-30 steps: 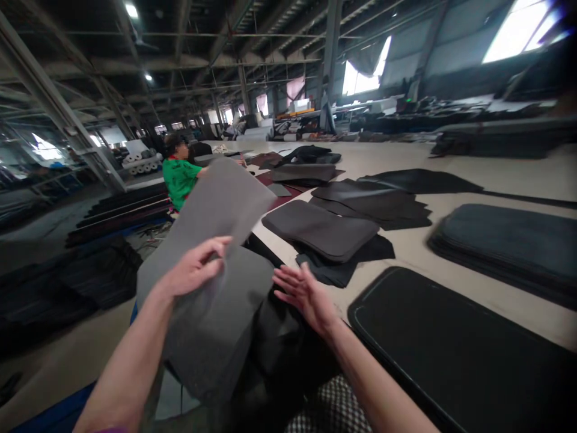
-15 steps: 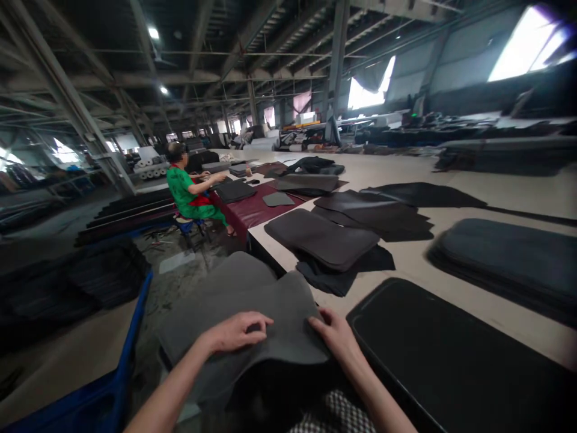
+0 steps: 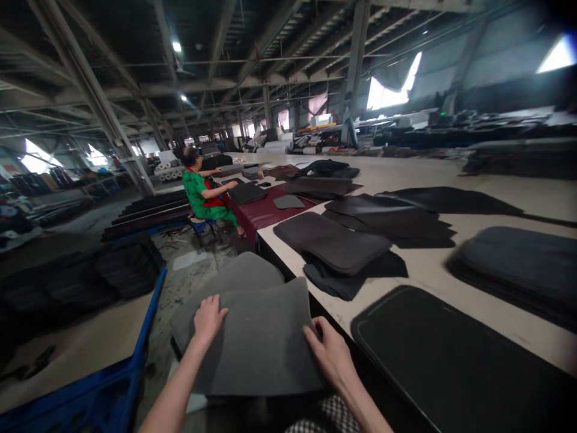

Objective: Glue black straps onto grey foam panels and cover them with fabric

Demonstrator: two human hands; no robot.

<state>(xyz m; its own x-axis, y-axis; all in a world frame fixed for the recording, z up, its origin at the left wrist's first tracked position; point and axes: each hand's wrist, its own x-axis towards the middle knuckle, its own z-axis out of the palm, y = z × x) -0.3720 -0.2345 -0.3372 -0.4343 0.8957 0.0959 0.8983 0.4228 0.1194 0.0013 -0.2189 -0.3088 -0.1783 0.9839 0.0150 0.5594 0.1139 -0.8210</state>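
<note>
A grey foam sheet (image 3: 261,337) lies on a stack of like sheets in front of me, beside the table edge. My left hand (image 3: 208,317) rests flat on the sheet's left part, fingers spread and open. My right hand (image 3: 331,355) lies on the sheet's right edge with its fingers curled over that edge. A large black mat (image 3: 451,361) lies on the table just right of my right hand.
The long beige table (image 3: 419,270) carries piles of dark cut pieces (image 3: 331,240) and a dark stack (image 3: 518,264) at right. A person in a green top (image 3: 201,195) sits further along the table. A blue frame (image 3: 112,385) and black stacks (image 3: 121,270) stand left.
The grey sheet, raised in my left hand a second ago, has come down flat onto the stack. Both hands now lie on it, the left one spread out.
</note>
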